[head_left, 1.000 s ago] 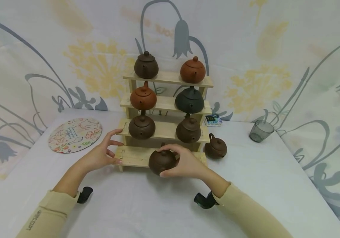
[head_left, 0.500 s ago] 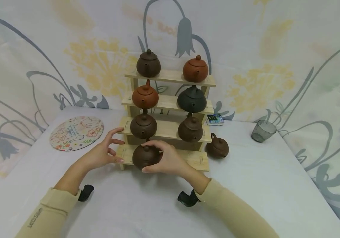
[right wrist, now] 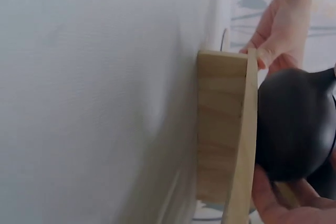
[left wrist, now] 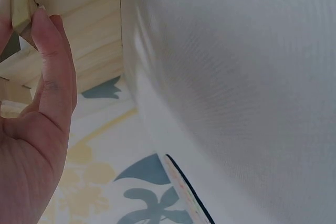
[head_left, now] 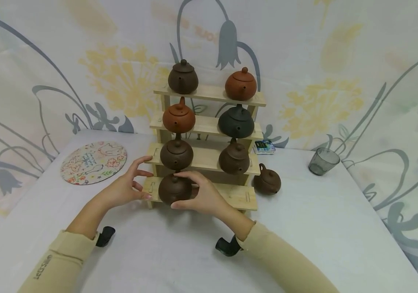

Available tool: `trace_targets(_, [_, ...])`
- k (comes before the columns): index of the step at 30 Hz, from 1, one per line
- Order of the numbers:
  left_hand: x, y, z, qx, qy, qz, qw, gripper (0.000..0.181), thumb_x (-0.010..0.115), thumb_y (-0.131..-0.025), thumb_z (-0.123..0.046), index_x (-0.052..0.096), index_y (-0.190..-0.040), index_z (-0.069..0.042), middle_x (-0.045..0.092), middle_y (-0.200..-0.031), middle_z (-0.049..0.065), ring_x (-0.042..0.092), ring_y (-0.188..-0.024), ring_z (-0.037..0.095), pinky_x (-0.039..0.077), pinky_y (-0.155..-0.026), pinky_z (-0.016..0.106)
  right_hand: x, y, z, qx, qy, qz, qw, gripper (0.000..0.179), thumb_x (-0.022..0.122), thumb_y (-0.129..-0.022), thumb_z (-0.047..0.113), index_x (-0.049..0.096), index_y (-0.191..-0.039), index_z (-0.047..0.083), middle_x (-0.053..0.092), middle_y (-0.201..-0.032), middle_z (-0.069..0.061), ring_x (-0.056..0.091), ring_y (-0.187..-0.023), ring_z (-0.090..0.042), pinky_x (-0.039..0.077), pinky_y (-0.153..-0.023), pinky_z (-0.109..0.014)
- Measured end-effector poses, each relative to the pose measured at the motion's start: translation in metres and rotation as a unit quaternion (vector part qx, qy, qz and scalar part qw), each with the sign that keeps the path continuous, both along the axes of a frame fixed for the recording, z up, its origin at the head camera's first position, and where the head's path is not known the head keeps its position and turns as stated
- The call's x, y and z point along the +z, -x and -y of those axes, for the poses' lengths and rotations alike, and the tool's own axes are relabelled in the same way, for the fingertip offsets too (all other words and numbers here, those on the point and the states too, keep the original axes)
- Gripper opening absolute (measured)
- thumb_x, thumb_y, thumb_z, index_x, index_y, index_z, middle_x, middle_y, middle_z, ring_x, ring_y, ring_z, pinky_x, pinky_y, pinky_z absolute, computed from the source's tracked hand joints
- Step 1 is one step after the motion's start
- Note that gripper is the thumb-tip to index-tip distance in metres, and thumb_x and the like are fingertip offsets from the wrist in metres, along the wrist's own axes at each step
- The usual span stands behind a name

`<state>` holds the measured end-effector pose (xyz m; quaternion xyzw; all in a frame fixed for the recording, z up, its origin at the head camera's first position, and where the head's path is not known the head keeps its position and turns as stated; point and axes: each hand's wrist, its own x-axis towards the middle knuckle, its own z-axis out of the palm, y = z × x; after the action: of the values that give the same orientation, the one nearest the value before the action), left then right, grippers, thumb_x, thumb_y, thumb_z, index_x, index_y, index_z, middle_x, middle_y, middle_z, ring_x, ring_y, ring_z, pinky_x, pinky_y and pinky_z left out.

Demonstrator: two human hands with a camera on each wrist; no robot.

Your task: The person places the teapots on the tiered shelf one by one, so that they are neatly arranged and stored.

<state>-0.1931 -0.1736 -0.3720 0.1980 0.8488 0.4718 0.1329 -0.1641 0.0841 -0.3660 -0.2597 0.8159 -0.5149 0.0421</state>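
My right hand (head_left: 209, 197) holds a dark brown teapot (head_left: 172, 190) by its side, thumb low at the front and fingers near the lid. The teapot is at the left part of the lowest shelf of a wooden tiered stand (head_left: 236, 196). In the right wrist view the teapot (right wrist: 294, 124) sits right against the shelf board (right wrist: 245, 129). At the stand's left end, my left hand (head_left: 123, 191) pinches the lowest shelf's edge; the left wrist view has the board between the fingertips of that hand (left wrist: 39, 135). Two brown teapots (head_left: 177, 155) (head_left: 234, 158) stand one tier above.
Higher up are an orange teapot (head_left: 179, 119), a black teapot (head_left: 236, 123), a dark teapot (head_left: 182, 79) and a red-brown teapot (head_left: 240, 86). Right of the stand lie a small brown teapot (head_left: 267, 181), a small box (head_left: 264, 147) and a grey cup (head_left: 323, 162). A round patterned board (head_left: 93, 162) lies left.
My right hand has carried the brown teapot leftward along the lowest shelf, from its middle to its left part. My left hand has stayed at the stand's left edge.
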Motion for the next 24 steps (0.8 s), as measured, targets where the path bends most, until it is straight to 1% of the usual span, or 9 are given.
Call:
trace_targets(3, [0.0, 0.0, -0.001, -0.002, -0.002, 0.001, 1.0, 0.105, 0.078, -0.074, -0.005, 0.005, -0.147, -0.027, 0.043, -0.131, 0.028, 0.058, -0.077, 0.023, 0.046, -0.065, 0.036, -0.003, -0.004, -0.011, -0.002, 0.047, 0.016, 0.9988, 0.063, 0.083, -0.069, 0.009, 0.055, -0.125, 0.011, 0.05, -0.127, -0.005, 0.053, -0.112, -0.022, 0.044, -0.089, -0.032])
trace_targets(6, [0.0, 0.0, 0.0, -0.001, -0.002, 0.004, 1.0, 0.105, 0.077, -0.074, -0.004, 0.005, -0.147, -0.028, 0.043, -0.132, 0.027, 0.058, -0.078, 0.023, 0.046, -0.065, 0.036, -0.007, -0.009, -0.024, -0.006, 0.082, 0.006, 0.9966, 0.06, 0.082, -0.069, 0.003, 0.056, -0.122, 0.006, 0.053, -0.123, -0.009, 0.054, -0.111, -0.027, 0.045, -0.088, -0.033])
trace_targets(7, [0.0, 0.0, 0.0, -0.001, -0.002, 0.005, 1.0, 0.105, 0.077, -0.074, -0.004, 0.005, -0.147, -0.028, 0.043, -0.132, 0.027, 0.058, -0.078, 0.024, 0.046, -0.065, 0.036, -0.008, -0.01, -0.03, -0.011, 0.087, 0.001, 0.9962, 0.058, 0.081, -0.069, 0.003, 0.056, -0.121, 0.005, 0.053, -0.122, -0.011, 0.053, -0.111, -0.028, 0.044, -0.089, -0.033])
trace_targets(11, [0.0, 0.0, 0.0, -0.001, -0.007, 0.007, 1.0, 0.105, 0.077, -0.075, -0.002, 0.005, -0.147, -0.028, 0.042, -0.132, 0.028, 0.058, -0.078, 0.024, 0.046, -0.065, 0.037, -0.009, -0.015, -0.051, -0.041, 0.087, -0.006, 0.9954, 0.054, 0.081, -0.069, 0.001, 0.057, -0.118, 0.003, 0.055, -0.117, -0.015, 0.053, -0.109, -0.029, 0.045, -0.088, -0.035])
trace_targets(16, [-0.001, 0.0, 0.001, -0.005, -0.013, 0.001, 0.9999, 0.104, 0.076, -0.075, 0.0, 0.005, -0.147, -0.027, 0.042, -0.131, 0.029, 0.058, -0.076, 0.024, 0.047, -0.065, 0.037, -0.01, -0.02, -0.081, -0.075, 0.084, 0.004, 0.9936, 0.047, 0.078, -0.071, -0.001, 0.057, -0.113, -0.002, 0.056, -0.115, -0.02, 0.056, -0.103, -0.035, 0.046, -0.086, -0.04])
trace_targets(19, [-0.002, 0.0, 0.001, -0.007, -0.018, -0.002, 0.9998, 0.104, 0.075, -0.075, 0.002, 0.006, -0.147, -0.026, 0.042, -0.13, 0.029, 0.057, -0.074, 0.025, 0.047, -0.064, 0.037, -0.011, -0.024, -0.099, -0.099, 0.086, 0.011, 0.9914, 0.044, 0.077, -0.073, -0.001, 0.057, -0.112, -0.003, 0.056, -0.115, -0.02, 0.057, -0.1, -0.036, 0.046, -0.086, -0.04])
trace_targets(21, [-0.003, 0.001, 0.001, -0.008, -0.02, -0.003, 0.9998, 0.104, 0.075, -0.074, 0.002, 0.006, -0.147, -0.026, 0.043, -0.13, 0.029, 0.057, -0.074, 0.024, 0.047, -0.063, 0.036, -0.013, -0.027, -0.11, -0.114, 0.088, 0.007, 0.9895, 0.042, 0.076, -0.074, -0.002, 0.057, -0.111, -0.004, 0.056, -0.114, -0.02, 0.057, -0.1, -0.036, 0.046, -0.086, -0.039])
trace_targets(24, [-0.004, 0.001, 0.001, -0.009, -0.022, -0.003, 0.9997, 0.104, 0.075, -0.074, 0.002, 0.007, -0.146, -0.027, 0.043, -0.13, 0.029, 0.057, -0.074, 0.024, 0.047, -0.064, 0.036, -0.015, -0.03, -0.124, -0.133, 0.097, -0.014, 0.9862, 0.041, 0.074, -0.074, -0.004, 0.056, -0.111, -0.007, 0.054, -0.112, -0.024, 0.056, -0.1, -0.034, 0.047, -0.085, -0.037])
